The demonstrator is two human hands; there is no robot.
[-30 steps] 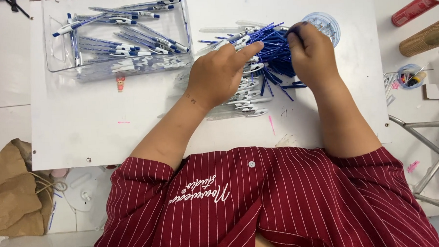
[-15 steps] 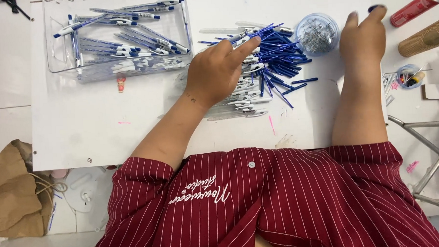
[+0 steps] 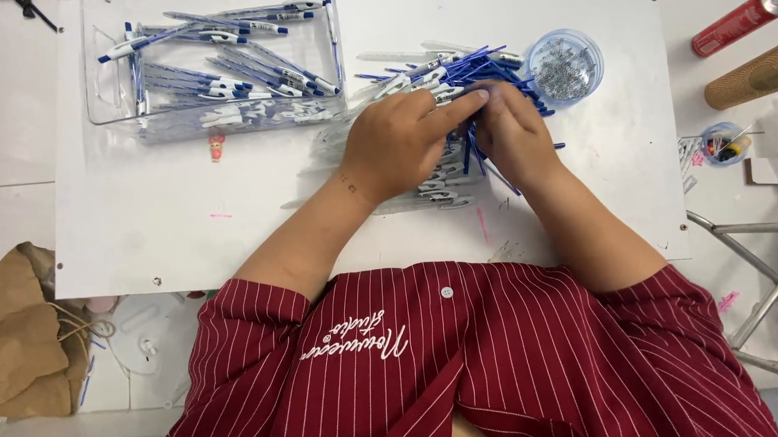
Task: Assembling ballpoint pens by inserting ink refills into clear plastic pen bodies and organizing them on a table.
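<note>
1. I see both hands meeting over the pile of pen parts (image 3: 454, 96) on the white board (image 3: 192, 243), the fingertips almost touching one another.
2. Left hand (image 3: 399, 145): the fingers are pressed together and stretched out flat, tips aimed at the right hand. They lie on top of a white pen barrel (image 3: 441, 94) — I cannot tell whether thumb and fingers actually pinch it.
3. Right hand (image 3: 511, 132): the fingers are curled down together into the blue refills (image 3: 479, 69); what they grip is hidden under the knuckles.
4. Long axis of the barrel under the left fingertips: roughly across the board, tilted slightly, one end toward the right fingertips.
5. The blue refills fan out beyond the fingertips, most pointing away from me and to the right.
6. Just past the right fingertips stands a round clear cup (image 3: 565, 66) of small metal parts, close beside the pile.
7. Well beyond the left knuckles, to the far left, sits a clear tray (image 3: 110, 116) — finished blue-and-white pens lie in it, mostly crosswise.
</note>
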